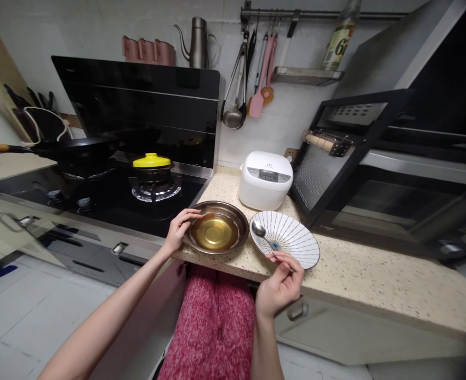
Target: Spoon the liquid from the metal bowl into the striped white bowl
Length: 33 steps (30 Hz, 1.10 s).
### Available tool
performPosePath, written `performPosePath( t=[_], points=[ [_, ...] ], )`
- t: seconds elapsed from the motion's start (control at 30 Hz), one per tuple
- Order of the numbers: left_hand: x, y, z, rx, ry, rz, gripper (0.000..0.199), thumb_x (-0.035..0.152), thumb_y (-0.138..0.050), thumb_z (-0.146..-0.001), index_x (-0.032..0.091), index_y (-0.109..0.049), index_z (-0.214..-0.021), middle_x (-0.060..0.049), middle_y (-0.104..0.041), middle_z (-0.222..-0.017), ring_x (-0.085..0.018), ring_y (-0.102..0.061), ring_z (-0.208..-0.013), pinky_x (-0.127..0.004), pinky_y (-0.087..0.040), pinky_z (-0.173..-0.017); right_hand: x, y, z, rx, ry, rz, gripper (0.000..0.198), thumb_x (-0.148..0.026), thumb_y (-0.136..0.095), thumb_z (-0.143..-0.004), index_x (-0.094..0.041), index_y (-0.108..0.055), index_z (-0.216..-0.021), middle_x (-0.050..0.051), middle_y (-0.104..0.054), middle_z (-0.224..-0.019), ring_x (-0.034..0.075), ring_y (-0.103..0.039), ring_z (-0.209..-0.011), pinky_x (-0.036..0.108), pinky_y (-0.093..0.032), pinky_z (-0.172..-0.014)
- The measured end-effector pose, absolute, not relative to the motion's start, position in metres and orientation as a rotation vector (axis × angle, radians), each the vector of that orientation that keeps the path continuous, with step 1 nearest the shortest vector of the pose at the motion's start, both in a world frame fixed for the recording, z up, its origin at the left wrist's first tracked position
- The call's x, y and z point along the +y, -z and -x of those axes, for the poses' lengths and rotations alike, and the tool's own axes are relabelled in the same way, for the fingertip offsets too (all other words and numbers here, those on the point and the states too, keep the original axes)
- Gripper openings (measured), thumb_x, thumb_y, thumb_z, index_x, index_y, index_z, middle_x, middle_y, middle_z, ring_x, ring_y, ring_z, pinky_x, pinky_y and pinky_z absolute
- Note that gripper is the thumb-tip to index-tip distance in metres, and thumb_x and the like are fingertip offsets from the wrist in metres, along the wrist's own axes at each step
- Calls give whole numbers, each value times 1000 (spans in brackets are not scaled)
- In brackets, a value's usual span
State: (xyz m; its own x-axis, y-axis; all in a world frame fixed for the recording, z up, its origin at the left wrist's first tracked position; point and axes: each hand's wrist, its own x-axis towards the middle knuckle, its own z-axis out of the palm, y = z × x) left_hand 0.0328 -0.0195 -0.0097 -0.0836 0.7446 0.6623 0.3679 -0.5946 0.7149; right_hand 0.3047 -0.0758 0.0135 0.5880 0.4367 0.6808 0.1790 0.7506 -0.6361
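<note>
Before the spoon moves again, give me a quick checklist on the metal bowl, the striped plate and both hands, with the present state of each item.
1. Left hand steadying the metal bowl at its near-left rim: ok, fingers rest on the rim.
2. Right hand gripping the spoon: ok, handle pinched between the fingers.
3. Spoon bowl over the striped plate: ok; whether it holds liquid, cannot tell.
4. Metal bowl level, amber liquid inside: ok, no spill seen on the counter.
5. Striped plate fully on the counter: not ok, its near rim sits at the counter edge.
6. Room behind the dishes: ok, the rice cooker stands apart from both.
</note>
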Motion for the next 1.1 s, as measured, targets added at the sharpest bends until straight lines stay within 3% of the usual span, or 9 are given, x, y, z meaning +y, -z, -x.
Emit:
performPosePath(
  t=[0.63,0.87,1.1],
  points=[
    [-20,8,-29,1265,-1683,-1925,38,28,-45,-89,19,-79,-104,-11,-71,-123,-30,-62,-119,-47,-46,-108,-67,-4,-325,-1360,222,674,20,-14,-45,-103,-22,-64,-103,4,-70,-91,17,-68,-87,34,-55,-77],
    [-21,4,-28,1279,-1667,-1931,38,29,-46,-89,19,-80,-102,-11,-71,-122,-31,-63,-119,-47,-46,-108,-71,-11,-331,-1274,88,700,18,-17,-46,-103,-21,-63,-99,3,-68,-90,17,-66,-86,34,-55,-77],
    [-19,6,-29,1271,-1694,-1926,37,29,-46,-90,18,-80,-102,-11,-72,-121,-30,-63,-117,-47,-47,-107,-80,-20,-322,-1015,-197,663,19,-26,-48,-105,-20,-59,-90,1,-64,-84,14,-64,-74,29,-52,-68]
  ],
)
